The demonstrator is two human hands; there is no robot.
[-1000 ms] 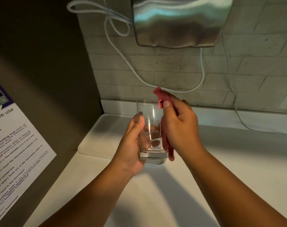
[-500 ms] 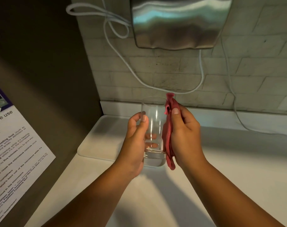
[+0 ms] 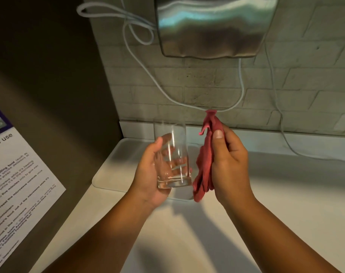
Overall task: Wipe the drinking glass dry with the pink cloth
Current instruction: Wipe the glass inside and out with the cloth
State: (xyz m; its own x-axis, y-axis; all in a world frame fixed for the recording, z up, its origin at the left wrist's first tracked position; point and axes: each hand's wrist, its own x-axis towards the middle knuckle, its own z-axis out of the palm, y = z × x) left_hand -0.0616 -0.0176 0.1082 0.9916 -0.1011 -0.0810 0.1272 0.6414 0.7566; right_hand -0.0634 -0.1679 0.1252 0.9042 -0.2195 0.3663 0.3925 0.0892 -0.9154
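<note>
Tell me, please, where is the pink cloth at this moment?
In the head view, the pink cloth hangs bunched in the right hand, right of centre, just beside the drinking glass held upright by the left hand.

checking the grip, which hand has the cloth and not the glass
The right hand: it pinches the pink cloth under its thumb, apart from the drinking glass. The left hand cradles the upright glass.
</note>
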